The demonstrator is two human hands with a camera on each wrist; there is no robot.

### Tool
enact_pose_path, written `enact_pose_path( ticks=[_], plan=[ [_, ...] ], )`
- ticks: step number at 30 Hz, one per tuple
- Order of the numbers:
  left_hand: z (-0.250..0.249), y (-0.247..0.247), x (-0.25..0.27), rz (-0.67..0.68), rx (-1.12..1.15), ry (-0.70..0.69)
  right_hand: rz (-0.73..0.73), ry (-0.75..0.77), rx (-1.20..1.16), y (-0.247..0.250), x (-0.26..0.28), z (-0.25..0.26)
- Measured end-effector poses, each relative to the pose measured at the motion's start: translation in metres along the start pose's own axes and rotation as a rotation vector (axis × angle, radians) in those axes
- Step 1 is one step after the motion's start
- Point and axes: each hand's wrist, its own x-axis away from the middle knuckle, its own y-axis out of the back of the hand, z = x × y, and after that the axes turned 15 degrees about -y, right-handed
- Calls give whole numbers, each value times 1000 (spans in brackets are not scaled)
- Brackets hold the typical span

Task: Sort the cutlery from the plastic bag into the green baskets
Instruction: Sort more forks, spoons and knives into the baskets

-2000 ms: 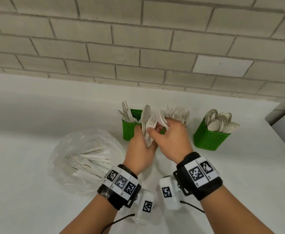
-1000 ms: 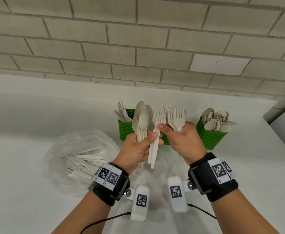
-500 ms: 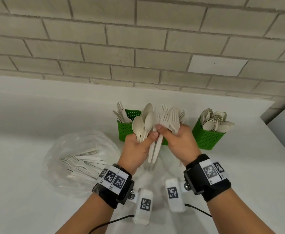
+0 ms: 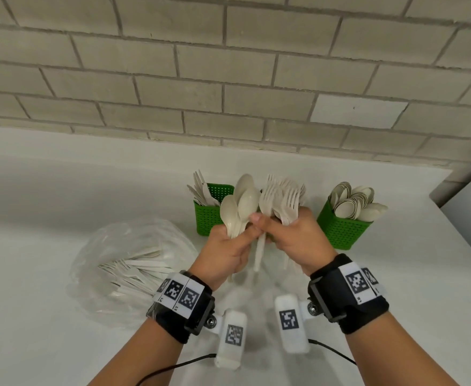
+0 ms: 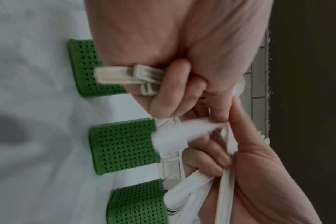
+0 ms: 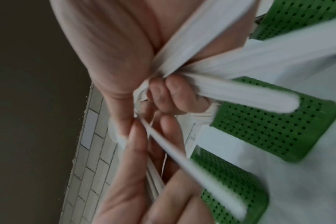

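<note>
Both fists full of cream plastic cutlery, held up over the white counter

Left hand (image 4: 230, 253) is curled round a bunch of cream plastic spoons (image 4: 241, 206), bowls up; right hand (image 4: 298, 236) is wrapped round a fan of cream plastic forks (image 4: 283, 199), thumbs touching. Three green woven plastic baskets (image 4: 340, 232) sit just behind the fists, and the clear plastic bag (image 4: 128, 263) of leftover cutlery lies left of the left wrist.

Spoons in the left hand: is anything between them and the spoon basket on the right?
Yes. The right hand with its bunch of forks sits between the spoons and the spoon basket.
</note>
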Motion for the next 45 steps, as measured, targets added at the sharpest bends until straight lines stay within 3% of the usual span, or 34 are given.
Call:
enact_pose_path(
  ticks=[4,7,10,13,16,19,26,31,37,39,42,45],
  plan=[
    [2,9,-3,-153,-4,-23,-292,45,-139,12,-12,17],
    [-8,13,-13,-199,11,-64,-311,132,-296,23,-21,42],
    [-30,10,-31,-166,-31,-142,-329,244,-146,29,-40,62],
    [-56,2,-57,-142,-80,-218,-362,281,-139,27,-62,73],
    [-72,-9,-79,-165,-74,-256,-298,194,-205,19,-83,67],
    [-73,-21,-96,-165,-31,-273,-229,113,5,16,-93,47],
    [-53,-34,-114,-140,-122,-264,-112,85,163,31,-98,37],
    [-51,-44,-124,-122,-141,-363,21,64,285,31,-93,37],
    [-32,-41,-131,-98,-364,-306,-116,224,184,40,-94,38],
    [-24,-37,-130,-78,-435,-273,-164,278,332,40,-92,34],
    [-16,-30,-124,-100,-428,-186,-152,217,789,42,-83,22],
    [-18,-22,-123,-191,-360,-194,-225,279,940,38,-73,17]
  ],
)
